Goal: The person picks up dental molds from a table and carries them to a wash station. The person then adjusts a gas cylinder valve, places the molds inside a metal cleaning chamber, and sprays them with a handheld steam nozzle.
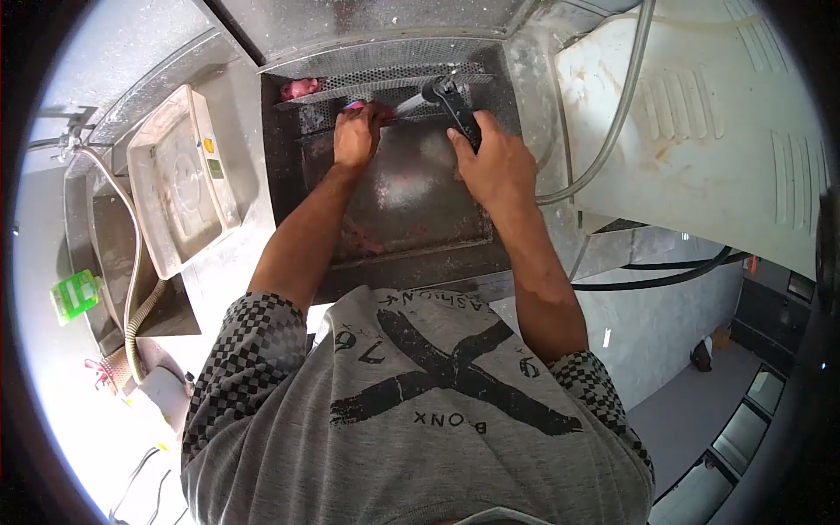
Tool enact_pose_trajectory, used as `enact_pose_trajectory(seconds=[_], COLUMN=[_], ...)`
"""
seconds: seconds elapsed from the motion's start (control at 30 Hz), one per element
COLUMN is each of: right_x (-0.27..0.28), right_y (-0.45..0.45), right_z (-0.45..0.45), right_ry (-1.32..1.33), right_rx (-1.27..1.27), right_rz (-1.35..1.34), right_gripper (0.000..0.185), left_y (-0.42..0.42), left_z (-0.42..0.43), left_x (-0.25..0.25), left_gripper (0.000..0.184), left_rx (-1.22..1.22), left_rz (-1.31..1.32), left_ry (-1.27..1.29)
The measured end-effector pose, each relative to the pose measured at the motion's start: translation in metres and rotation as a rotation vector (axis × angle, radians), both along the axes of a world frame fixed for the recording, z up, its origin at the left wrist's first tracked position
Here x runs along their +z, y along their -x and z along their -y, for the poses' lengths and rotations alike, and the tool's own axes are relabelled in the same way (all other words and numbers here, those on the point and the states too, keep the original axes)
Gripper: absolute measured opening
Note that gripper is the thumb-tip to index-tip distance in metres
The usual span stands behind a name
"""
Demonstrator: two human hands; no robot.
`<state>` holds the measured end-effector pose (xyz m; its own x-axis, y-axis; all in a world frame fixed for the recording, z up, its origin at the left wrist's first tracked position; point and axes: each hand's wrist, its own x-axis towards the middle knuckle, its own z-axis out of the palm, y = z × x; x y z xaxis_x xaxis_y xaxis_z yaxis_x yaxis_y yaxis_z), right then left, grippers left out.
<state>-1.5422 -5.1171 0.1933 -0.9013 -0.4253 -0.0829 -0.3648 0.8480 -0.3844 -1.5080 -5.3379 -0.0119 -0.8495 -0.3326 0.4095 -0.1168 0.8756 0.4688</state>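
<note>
My right hand (497, 166) is wrapped round the handle of a black spray nozzle (453, 105), whose head points left with a pale jet coming from it. My left hand (357, 136) is closed on a small pink and blue item (353, 106) in the path of the jet. Both hands are over a dark metal basin (271, 175), near its perforated strip (385, 86). Pink crumpled material (301, 88) lies at the strip's left end. Reddish bits are on the basin floor.
A whitish tray (184, 188) leans at the left, near a hose (138, 236) and a green packet (75, 297). A grey hose (623, 114) loops down at the right beside a white louvred panel (700, 114). Black hoses (656, 283) run below the panel.
</note>
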Motion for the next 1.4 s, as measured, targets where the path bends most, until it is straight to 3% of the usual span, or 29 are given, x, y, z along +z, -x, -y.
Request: enact_pose_trajectory(seconds=[0.2, 0.27, 0.47, 0.6, 0.8, 0.97, 1.1, 1.17, 1.2, 1.3, 1.4], right_x=[0.003, 0.006, 0.004, 0.008, 0.005, 0.026, 0.021, 0.021, 0.024, 0.032, 0.035], right_y=[0.001, 0.002, -0.003, -0.005, -0.01, -0.023, -0.033, -0.037, -0.039, -0.044, -0.047], right_z=[0.001, 0.001, 0.007, 0.012, 0.012, 0.018, 0.016, 0.017, 0.017, 0.021, 0.026], right_ry=[-0.001, 0.069, 0.093, 0.051, -0.003, -0.017, -0.021, -0.031, -0.036, -0.03, 0.028], right_rx=[-0.004, 0.003, 0.032, 0.044, 0.035, 0.025, 0.065, 0.059, 0.065, 0.06, 0.067], right_rz=[-0.017, 0.046, 0.002, 0.042, -0.009, 0.132, 0.006, -0.029, -0.035, -0.028, 0.0], right_gripper=[0.042, 0.041, 0.042, 0.043, 0.034, 0.038, 0.036, 0.034, 0.034, 0.032, 0.029], left_y=[0.004, 0.001, -0.025, -0.069, -0.186, -0.277, -0.312, -0.32, -0.326, -0.326, -0.325], left_z=[0.001, 0.0, -0.006, -0.033, -0.067, -0.074, -0.075, -0.073, -0.073, -0.079, -0.085], left_x=[0.023, 0.037, 0.057, 0.13, 0.188, 0.173, 0.143, 0.132, 0.13, 0.126, 0.116], left_gripper=[0.015, 0.018, 0.027, 0.029, 0.04, 0.037, 0.036, 0.036, 0.024, 0.017, 0.027], left_rx=[-0.041, 0.065, 0.215, 0.206, 0.145, 0.083, 0.142, 0.066, 0.041, 0.143, 0.214], left_rz=[0.045, 0.068, 0.1, 0.181, 0.337, 0.086, -0.077, -0.186, -0.165, -0.171, -0.175], left_ry=[-0.044, -0.395, -0.562, -0.592, -0.622, -0.538, -0.433, -0.25, -0.223, -0.151, -0.139])
